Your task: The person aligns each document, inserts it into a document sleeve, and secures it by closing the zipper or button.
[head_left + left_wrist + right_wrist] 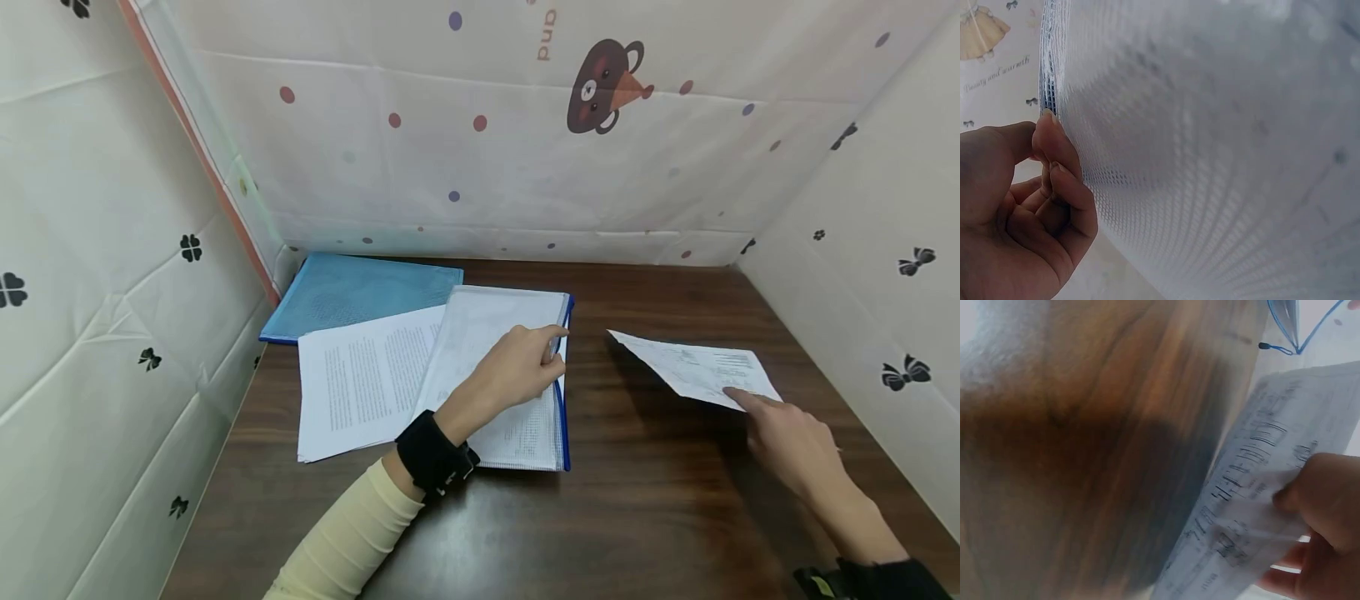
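Observation:
A clear mesh zip pouch [502, 367] with a blue edge lies on the brown table, with papers inside. My left hand [517, 367] pinches its upper mesh layer near the blue zip edge; the left wrist view shows the mesh [1210, 156] lifted and my fingers [1060, 181] curled on its rim. My right hand [787, 433] holds a printed sheet of paper [697, 367] above the table to the right of the pouch. In the right wrist view the sheet [1254, 487] is pinched between thumb and fingers.
A stack of printed pages [360, 383] lies left of the pouch, partly under it. A blue mesh folder [360, 292] sits at the back left. Patterned fabric walls [525, 133] enclose the dark wooden table [660, 500] on three sides.

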`<state>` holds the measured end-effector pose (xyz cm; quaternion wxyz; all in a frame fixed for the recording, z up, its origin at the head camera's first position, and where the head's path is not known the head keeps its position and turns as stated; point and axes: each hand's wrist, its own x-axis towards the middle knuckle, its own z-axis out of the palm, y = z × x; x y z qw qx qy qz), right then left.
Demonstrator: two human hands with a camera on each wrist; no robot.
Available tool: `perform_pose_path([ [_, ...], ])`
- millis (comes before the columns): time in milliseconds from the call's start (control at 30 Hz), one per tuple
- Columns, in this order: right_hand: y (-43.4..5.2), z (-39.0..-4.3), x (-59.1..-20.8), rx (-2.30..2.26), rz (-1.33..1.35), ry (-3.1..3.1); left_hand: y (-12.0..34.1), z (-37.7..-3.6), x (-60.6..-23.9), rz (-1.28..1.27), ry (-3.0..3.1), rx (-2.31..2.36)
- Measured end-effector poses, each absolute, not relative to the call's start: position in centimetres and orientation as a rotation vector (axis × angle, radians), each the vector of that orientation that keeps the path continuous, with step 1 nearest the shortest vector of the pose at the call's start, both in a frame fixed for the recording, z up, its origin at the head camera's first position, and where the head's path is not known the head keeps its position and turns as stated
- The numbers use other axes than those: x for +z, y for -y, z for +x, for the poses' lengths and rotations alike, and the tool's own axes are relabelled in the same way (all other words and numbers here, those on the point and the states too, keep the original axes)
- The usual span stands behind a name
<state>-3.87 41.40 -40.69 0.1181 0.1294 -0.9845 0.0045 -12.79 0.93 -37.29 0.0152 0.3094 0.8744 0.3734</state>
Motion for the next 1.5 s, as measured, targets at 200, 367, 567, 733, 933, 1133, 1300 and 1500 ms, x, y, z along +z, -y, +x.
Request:
perform_pose_path([
  [200, -41.3, -3.9, -39.7, -0.046, 0.391, 2.735, -0.9, -12.8, -37.3, 0.969, -2.728, 1.169],
  [367, -41.4, -3.7, -39.5, -0.007, 0.357, 2.67, -0.9, -12.8, -37.5, 0.981, -2.727, 1.17],
  [567, -41.5, -3.8, -39.4, 0.044, 0.357, 2.533, -1.0, -12.9, -37.5, 0.981, -2.737, 1.166],
  [733, -41.8, -4.4, -39.3, 0.159, 0.366, 2.433, -0.9, -13.0, -37.4, 0.965, -2.734, 1.166],
  [933, -41.8, -4.5, -38.2, 0.261, 0.337, 2.412, -0.9, -13.1, -37.4, 0.954, -2.729, 1.157],
  [1133, -40.9, -4.3, -36.8, 0.277, 0.343, 2.414, -0.9, -13.1, -37.6, 0.947, -2.727, 1.148],
  [1300, -39.7, -4.2, -35.5, 0.338, 0.326, 2.343, -0.9, -13.2, -37.6, 0.947, -2.721, 1.163],
  [1500, -38.8, -4.0, -34.5, 0.36, 0.311, 2.311, -0.8, -13.2, -37.6, 0.947, -2.725, 1.155],
])
